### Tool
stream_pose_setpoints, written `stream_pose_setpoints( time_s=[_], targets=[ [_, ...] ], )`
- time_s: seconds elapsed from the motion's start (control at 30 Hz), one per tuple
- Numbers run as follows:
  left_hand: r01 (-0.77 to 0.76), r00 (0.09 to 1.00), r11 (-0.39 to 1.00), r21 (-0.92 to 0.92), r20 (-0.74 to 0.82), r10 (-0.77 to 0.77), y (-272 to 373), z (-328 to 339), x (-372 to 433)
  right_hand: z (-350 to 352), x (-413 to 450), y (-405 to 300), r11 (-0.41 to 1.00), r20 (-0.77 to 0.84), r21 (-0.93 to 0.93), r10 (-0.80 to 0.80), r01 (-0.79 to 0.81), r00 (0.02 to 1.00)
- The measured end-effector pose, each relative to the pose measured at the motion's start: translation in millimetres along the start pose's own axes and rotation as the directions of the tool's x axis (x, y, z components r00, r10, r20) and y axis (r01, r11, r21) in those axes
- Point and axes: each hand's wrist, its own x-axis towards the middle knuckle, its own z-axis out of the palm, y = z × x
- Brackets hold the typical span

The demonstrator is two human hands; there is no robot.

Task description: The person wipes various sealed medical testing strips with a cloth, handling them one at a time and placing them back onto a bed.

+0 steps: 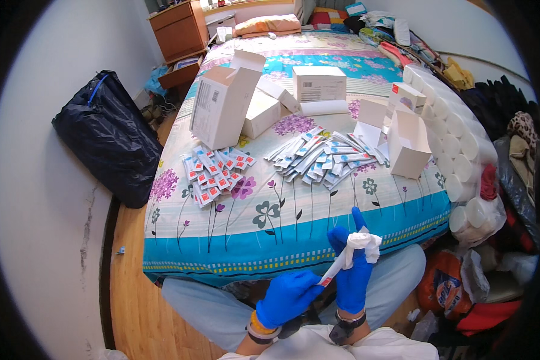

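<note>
My left hand [290, 297], in a blue glove, pinches the lower end of a slim white packet [333, 272] with a red mark. A crumpled white tissue [364, 245] lies against the fingers of my gloved right hand [354, 270], by the packet's upper end. The right index finger points up, away from the tissue. Ahead on the bed lie two piles of slim packets: a smaller pile [213, 173] at left, red marks showing, and a larger pile [321, 155] at centre. An open white carton [222, 105] stands behind the left pile; a small open box [407, 144] is right of the larger one.
More white cartons [320, 84] stand farther back on the flowered bedspread [252, 225]. Wrapped white rolls [454, 135] line the bed's right edge. Clothes and bags [445, 283] crowd the right side. A black bag [112, 139] leans on the left wall, near a wooden cabinet [180, 33].
</note>
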Motion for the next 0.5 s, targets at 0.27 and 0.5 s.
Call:
stream_pose_setpoints(
  time_s=[0.27, 0.5],
  targets=[
    [0.190, 0.968, 0.872, -0.452, -0.060, -0.242, -13, 2, 0, -3, -14, 65, 0.920, 0.540, 0.181, 0.202, -0.347, 0.817],
    [0.233, 0.909, 0.309, -0.922, 0.094, -0.405, -34, 18, -18, 14, -20, -6, 0.755, 0.723, 0.112, 0.384, -0.646, 0.574]
  ],
)
